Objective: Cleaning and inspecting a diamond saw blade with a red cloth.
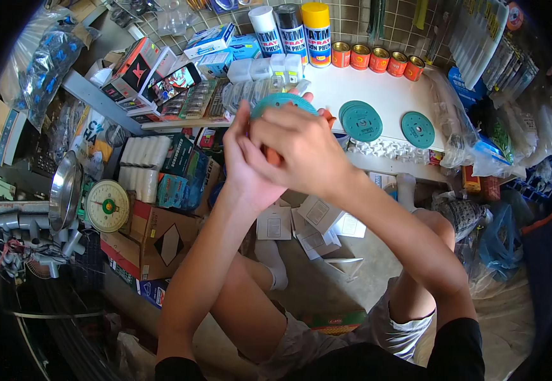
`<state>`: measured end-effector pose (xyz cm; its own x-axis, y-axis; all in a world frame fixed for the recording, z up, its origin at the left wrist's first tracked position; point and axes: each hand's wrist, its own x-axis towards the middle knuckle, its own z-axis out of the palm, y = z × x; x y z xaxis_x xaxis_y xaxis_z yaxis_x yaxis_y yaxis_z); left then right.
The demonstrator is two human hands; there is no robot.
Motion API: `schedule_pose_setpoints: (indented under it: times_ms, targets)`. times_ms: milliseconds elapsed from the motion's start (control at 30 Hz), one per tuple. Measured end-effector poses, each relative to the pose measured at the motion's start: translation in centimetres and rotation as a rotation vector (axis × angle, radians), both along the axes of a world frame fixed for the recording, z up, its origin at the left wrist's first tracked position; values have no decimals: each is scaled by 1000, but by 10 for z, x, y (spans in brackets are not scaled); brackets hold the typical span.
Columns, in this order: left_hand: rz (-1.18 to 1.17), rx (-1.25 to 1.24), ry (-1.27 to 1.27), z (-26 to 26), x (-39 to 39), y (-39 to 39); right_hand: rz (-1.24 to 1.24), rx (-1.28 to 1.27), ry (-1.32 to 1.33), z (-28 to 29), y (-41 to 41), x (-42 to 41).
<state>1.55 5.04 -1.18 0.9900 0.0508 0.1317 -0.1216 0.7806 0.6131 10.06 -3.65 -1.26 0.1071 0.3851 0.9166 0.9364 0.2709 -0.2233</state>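
Observation:
My left hand (242,164) holds a teal cutting disc (283,99) from below, above the front edge of a white shelf. My right hand (304,147) lies across the top of the disc and hides most of it. An orange piece, perhaps cloth, (272,156) peeks out under the right hand and again beyond its knuckles; most of it is covered. To the right, overlapping teal discs (362,121) lie flat on the white shelf (390,97). Another teal disc (418,129) lies farther right.
Spray cans (292,40) and small red tins (378,59) line the shelf's back. A phone (175,84) leans against boxes at left. Below stand a dial scale (108,205) and a cardboard box (162,240). White cartons (274,224) lie on the floor between my legs.

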Motion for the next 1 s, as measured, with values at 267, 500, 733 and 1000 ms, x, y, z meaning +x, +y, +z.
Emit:
schedule_pose_setpoints:
  times_ms: [267,500,733,1000]
  targets:
    - [0,-259,269,10,14,-35,-214,-168,213,17,-7,38]
    - [166,-209,214,14,8,-34,-261,-247,339,15,-25,44]
    - [143,-171,224,5,8,-19,-163,-58,64,-6,-13,18]
    - [55,-203,154,0,15,-47,-175,-109,224,8,-13,25]
